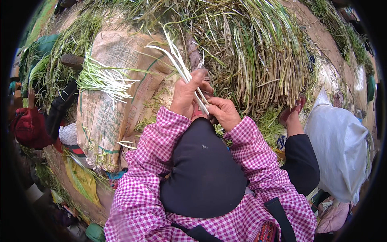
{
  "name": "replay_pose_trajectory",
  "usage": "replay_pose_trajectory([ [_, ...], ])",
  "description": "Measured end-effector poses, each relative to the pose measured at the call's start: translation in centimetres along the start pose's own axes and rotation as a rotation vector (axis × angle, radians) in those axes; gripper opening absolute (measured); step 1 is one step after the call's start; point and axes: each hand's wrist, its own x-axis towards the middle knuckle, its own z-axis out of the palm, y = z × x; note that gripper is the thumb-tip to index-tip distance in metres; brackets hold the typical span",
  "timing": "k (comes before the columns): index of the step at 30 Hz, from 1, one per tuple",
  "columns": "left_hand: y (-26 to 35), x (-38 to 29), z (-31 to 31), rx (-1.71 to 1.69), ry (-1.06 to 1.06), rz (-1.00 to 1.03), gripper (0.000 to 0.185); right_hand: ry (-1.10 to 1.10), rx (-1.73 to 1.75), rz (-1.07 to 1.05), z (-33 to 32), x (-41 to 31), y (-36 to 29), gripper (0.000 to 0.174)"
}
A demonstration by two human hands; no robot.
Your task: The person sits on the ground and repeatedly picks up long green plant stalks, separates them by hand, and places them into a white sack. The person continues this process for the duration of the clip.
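My left hand (188, 96) grips a few slender white stalks (179, 62) of a leafy vegetable, possibly garlic chives. They slant up and left from my fist, their lower ends showing below it. At those lower ends, the thumb and fingers of my right hand (224, 112) pinch the stalks. Both hands are just above my dark-trousered knee (205, 169). To the left, a loose bunch of clean white-and-green stalks (104, 79) lies across a printed woven sack (101, 124). Ahead and right spreads a big heap of untrimmed stalks (269, 63) with brown, dirty ends.
A full white woven sack (335, 151) stands at the right, beside my other leg (300, 165). Peeled leaf scraps (269, 128) litter the ground near my shoe (291, 112). On the left are another person's dark-clothed limb (62, 106), red cloth (28, 128) and a yellow bag (80, 178).
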Motion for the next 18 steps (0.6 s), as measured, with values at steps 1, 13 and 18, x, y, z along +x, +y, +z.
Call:
replay_pose_trajectory([
  [1,-1.2,0.5,-0.3,-0.036,-0.084,0.003,0.034,-0.069,-0.062,0.018,-0.4,0.1,0.0,0.016],
  [13,-1.6,0.9,-1.5,-0.139,-0.035,0.013,0.022,0.857,-0.663,0.419,-12.5,3.0,1.6,0.038],
  [18,-1.1,0.6,-1.2,-0.139,0.02,0.026,0.018,0.864,-0.678,0.272,-12.0,1.7,2.4,0.031],
])
